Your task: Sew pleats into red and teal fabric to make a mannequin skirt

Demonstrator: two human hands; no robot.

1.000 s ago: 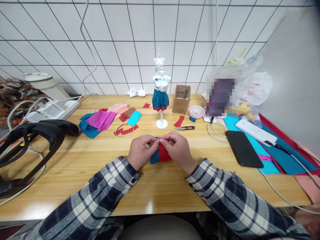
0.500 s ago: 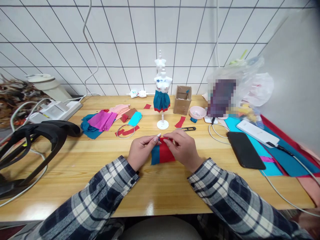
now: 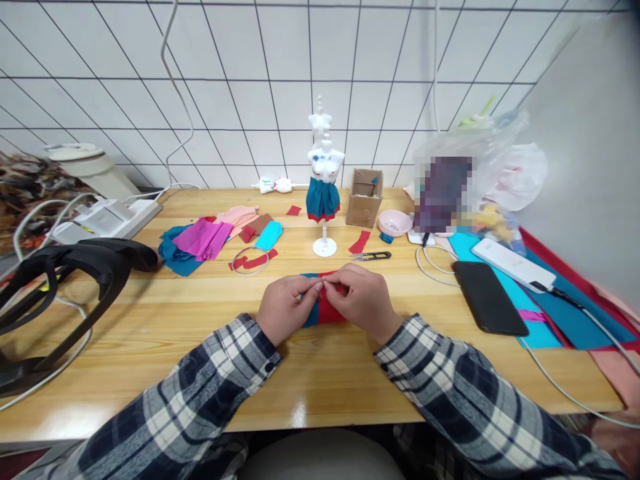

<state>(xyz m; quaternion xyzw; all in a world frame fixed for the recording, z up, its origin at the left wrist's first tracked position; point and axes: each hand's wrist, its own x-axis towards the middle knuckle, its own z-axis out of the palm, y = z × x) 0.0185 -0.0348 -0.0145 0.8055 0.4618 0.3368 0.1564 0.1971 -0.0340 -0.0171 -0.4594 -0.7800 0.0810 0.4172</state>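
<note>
A small piece of fabric [image 3: 330, 312], blue on its left part and red on the right, is held just above or on the table in front of me. My left hand [image 3: 286, 301] is closed, thumb and index finger pinching at the fabric near its blue-red border. Close against it, my right hand [image 3: 364, 299] pinches the red part, and the fingertips of both hands meet. Whether a needle or thread is between them is too small to tell. Beyond the hands stands a white mini dress form [image 3: 325, 163] wearing a blue skirt [image 3: 323, 199] with red trim.
Black thread snips [image 3: 373, 256] and a red scrap [image 3: 360, 241] lie behind my right hand. A cardboard box [image 3: 365, 200] and pink bowl [image 3: 395, 223] stand farther back. Left are fabric pieces [image 3: 210, 239], a metal hoop [image 3: 250, 261] and a black headset [image 3: 75, 293]; right, a phone [image 3: 490, 298].
Both hands have drawn closer so their fingertips meet, lower on the fabric. The fabric's top edge now lies beyond the fingers. The view has shifted slightly.
</note>
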